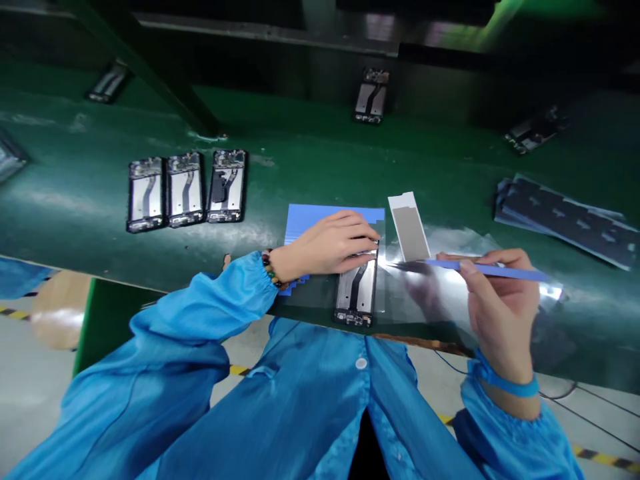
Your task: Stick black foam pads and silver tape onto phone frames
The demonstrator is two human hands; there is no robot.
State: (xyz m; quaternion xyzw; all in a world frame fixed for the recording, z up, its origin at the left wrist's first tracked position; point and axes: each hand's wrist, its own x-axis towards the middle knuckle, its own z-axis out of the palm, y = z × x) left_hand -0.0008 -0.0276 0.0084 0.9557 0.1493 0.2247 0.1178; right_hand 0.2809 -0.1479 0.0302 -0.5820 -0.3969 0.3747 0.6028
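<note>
- The phone frame (356, 293) lies flat at the near edge of the green bench (75, 200), long axis running away from the person; it serves as the landmark below.
- The left hand (333, 243) rests palm down on the far end of the phone frame, fingers close together and pressed flat upon it; nothing is clamped between them. The wrist is straight, with the blue sleeve (220, 300) reaching in from the left of the frame.
- The right hand (495, 303) sits well to the right of the phone frame, fingers closed on a blue stick tool (487, 269). The tool lies nearly level, its tip pointing left toward the frame but apart from it.
- A grey film strip (409, 228) lies just right of the frame's far end, beside the tool's tip.
- A blue sheet stack (305, 223) lies under and behind the left hand, touching the frame's left side.
- Three further phone frames (186, 190) stand in a row far left of the landmark.
- Dark sheets (565, 223) lie far right.
</note>
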